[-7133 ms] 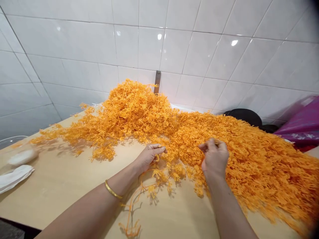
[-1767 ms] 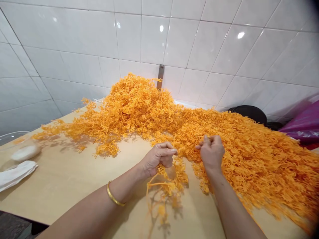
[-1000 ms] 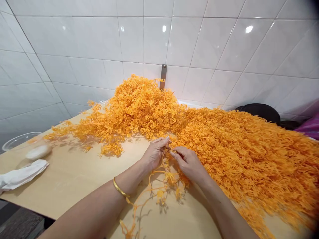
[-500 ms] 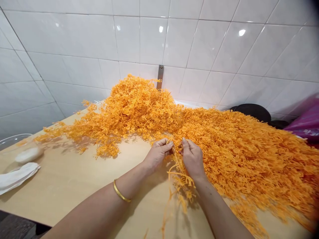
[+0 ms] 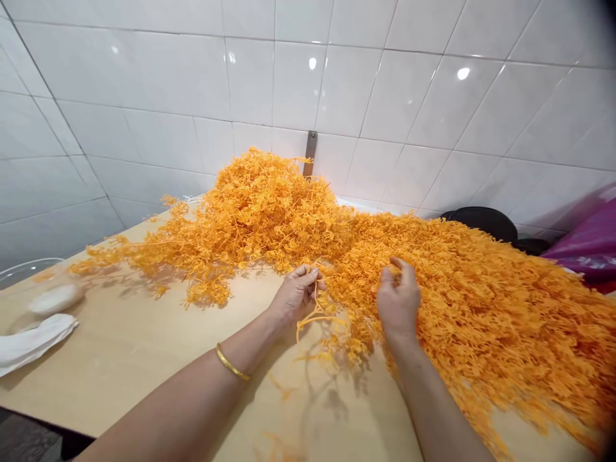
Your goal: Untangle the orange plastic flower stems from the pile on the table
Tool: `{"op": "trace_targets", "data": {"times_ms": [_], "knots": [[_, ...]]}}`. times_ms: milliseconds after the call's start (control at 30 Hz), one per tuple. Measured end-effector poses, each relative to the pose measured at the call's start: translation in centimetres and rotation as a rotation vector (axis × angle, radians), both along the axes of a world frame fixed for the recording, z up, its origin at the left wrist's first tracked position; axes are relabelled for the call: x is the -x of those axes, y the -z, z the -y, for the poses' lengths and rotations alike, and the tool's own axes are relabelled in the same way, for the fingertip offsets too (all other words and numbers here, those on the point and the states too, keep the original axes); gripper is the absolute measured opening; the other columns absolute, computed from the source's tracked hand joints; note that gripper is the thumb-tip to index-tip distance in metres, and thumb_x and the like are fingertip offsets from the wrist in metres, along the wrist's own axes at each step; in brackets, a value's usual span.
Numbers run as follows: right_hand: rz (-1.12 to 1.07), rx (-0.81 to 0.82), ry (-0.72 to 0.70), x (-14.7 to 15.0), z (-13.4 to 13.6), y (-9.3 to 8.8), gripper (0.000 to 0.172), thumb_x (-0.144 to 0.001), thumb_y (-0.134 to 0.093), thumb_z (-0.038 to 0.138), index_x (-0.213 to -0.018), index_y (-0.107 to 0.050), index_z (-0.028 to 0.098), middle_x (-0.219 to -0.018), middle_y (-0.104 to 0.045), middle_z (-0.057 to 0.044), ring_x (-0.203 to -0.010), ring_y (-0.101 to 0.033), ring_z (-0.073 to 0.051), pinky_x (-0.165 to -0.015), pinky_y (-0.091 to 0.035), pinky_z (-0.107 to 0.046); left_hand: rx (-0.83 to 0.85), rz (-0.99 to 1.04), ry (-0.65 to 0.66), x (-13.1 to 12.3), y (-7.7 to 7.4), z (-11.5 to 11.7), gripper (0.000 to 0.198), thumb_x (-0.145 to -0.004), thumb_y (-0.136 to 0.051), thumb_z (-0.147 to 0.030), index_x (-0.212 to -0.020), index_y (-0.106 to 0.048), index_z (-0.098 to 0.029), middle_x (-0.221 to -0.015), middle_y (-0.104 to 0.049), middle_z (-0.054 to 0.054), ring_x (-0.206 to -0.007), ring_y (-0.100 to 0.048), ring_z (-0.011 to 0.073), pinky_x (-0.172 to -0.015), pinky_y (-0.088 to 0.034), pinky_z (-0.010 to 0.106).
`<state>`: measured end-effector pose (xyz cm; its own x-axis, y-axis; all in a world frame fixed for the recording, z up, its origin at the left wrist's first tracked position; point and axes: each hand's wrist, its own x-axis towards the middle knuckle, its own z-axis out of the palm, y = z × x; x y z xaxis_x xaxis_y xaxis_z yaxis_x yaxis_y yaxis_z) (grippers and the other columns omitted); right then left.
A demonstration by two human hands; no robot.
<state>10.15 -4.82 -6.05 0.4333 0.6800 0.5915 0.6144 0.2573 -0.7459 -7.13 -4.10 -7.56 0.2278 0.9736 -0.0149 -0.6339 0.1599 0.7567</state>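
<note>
My left hand (image 5: 298, 294), with a gold bangle (image 5: 231, 363) on its wrist, pinches the stem of an orange artificial plant sprig (image 5: 320, 314). The sprig's thin branches hang down over the table, their lower ends blurred. To the right, my right hand (image 5: 399, 301) is raised by the large orange heap (image 5: 481, 308), its fingers apart and nothing visible in them. A taller orange pile (image 5: 269, 205) of the same branching sprigs rises beyond my left hand.
The pale wooden table (image 5: 158, 346) meets a white tiled wall (image 5: 183, 70). At the left lie a white cloth (image 5: 36, 343), a whitish rounded object (image 5: 55, 299) and a clear rim. A metal strip (image 5: 310, 153), a black round object (image 5: 484, 222) and a purple bag (image 5: 584, 237) are behind.
My right hand has let go of the sprig and moved right, its fingers opening. My left hand has shifted slightly left with the sprig.
</note>
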Motion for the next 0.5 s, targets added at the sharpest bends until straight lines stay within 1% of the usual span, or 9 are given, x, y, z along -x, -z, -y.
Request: {"op": "trace_targets", "data": {"times_ms": [67, 100, 167, 200, 267, 333, 400, 467, 500], "knots": [[0.226, -0.033, 0.043, 0.8, 0.4, -0.2, 0.035, -0.076, -0.044, 0.028, -0.108, -0.05, 0.015, -0.104, -0.049, -0.015, -0.094, -0.047, -0.025, -0.08, -0.039, -0.042, -0.004, -0.035, 0.054, 0.0, 0.2, -0.1, 0.014, -0.068, -0.06, -0.022, -0.066, -0.049, -0.014, -0.055, -0.057, 0.001, -0.045, -0.051, 0.0065, -0.043, -0.036, 0.015], [0.298, -0.053, 0.063, 1.2, 0.6, -0.3, 0.034, -0.075, -0.045, 0.026, -0.107, -0.052, 0.015, -0.111, -0.046, -0.015, -0.1, -0.044, -0.026, -0.084, -0.036, -0.043, -0.012, -0.055, 0.073, 0.0, 0.2, 0.0, 0.014, -0.069, -0.059, -0.023, -0.067, -0.048, -0.015, -0.056, -0.059, 0.002, -0.045, -0.052, 0.0072, -0.045, -0.038, 0.016], [0.377, -0.079, 0.008, 1.8, 1.1, -0.6, 0.028, -0.077, -0.043, 0.025, -0.099, -0.057, 0.015, -0.109, -0.049, -0.014, -0.103, -0.042, -0.026, -0.087, -0.033, -0.044, -0.029, -0.077, 0.09, 0.0, 0.4, 0.1, 0.014, -0.07, -0.059, -0.024, -0.069, -0.048, -0.015, -0.06, -0.061, 0.003, -0.046, -0.054, 0.0081, -0.047, -0.04, 0.018], [0.377, -0.071, -0.055, 2.0, 1.3, -0.7, 0.026, -0.078, -0.043, 0.026, -0.095, -0.059, 0.016, -0.104, -0.053, -0.012, -0.101, -0.044, -0.025, -0.087, -0.034, -0.043, -0.033, -0.074, 0.091, 0.0, 0.4, 0.1, 0.014, -0.07, -0.059, -0.024, -0.069, -0.048, -0.015, -0.061, -0.062, 0.003, -0.046, -0.054, 0.0084, -0.047, -0.04, 0.018], [0.307, 0.015, -0.265, 2.4, 1.7, -0.8, 0.025, -0.079, -0.043, 0.029, -0.092, -0.06, 0.016, -0.094, -0.059, -0.01, -0.093, -0.05, -0.022, -0.083, -0.038, -0.039, -0.022, -0.042, 0.091, 0.0, 0.4, 0.2, 0.014, -0.069, -0.059, -0.024, -0.069, -0.048, -0.015, -0.062, -0.061, 0.003, -0.047, -0.054, 0.0084, -0.047, -0.041, 0.018], [0.186, 0.166, -0.526, 2.8, 2.0, -0.8, 0.028, -0.077, -0.048, 0.033, -0.098, -0.058, 0.017, -0.094, -0.06, -0.008, -0.089, -0.053, -0.019, -0.079, -0.041, -0.034, 0.001, 0.019, 0.074, -0.1, 0.2, 0.2, 0.014, -0.068, -0.06, -0.021, -0.068, -0.048, -0.015, -0.06, -0.06, 0.001, -0.047, -0.053, 0.0076, -0.048, -0.041, 0.018], [0.088, 0.304, -0.751, 3.3, 2.2, -0.7, 0.037, -0.072, -0.054, 0.033, -0.106, -0.053, 0.018, -0.096, -0.06, -0.006, -0.086, -0.054, -0.017, -0.076, -0.042, -0.03, 0.019, 0.07, 0.067, -0.1, 0.0, 0.3, 0.013, -0.067, -0.061, -0.019, -0.068, -0.049, -0.014, -0.06, -0.058, 0.0, -0.049, -0.053, 0.0079, -0.049, -0.041, 0.019], [0.031, 0.37, -0.852, 3.5, 2.3, -0.6, 0.038, -0.07, -0.057, 0.031, -0.106, -0.053, 0.018, -0.088, -0.06, -0.003, -0.078, -0.054, -0.015, -0.07, -0.041, -0.027, 0.051, 0.095, 0.064, -0.2, -0.2, 0.4, 0.012, -0.067, -0.061, -0.018, -0.067, -0.05, -0.014, -0.06, -0.056, -0.001, -0.049, -0.052, 0.0077, -0.046, -0.04, 0.018], [0.005, 0.381, -0.851, 3.6, 2.2, -0.6, 0.032, -0.071, -0.056, 0.03, -0.1, -0.056, 0.017, -0.081, -0.059, -0.002, -0.072, -0.053, -0.014, -0.065, -0.04, -0.025, 0.078, 0.095, 0.068, -0.2, -0.3, 0.4, 0.011, -0.067, -0.061, -0.018, -0.067, -0.05, -0.013, -0.06, -0.055, -0.001, -0.046, -0.05, 0.0063, -0.043, -0.038, 0.017]]}}
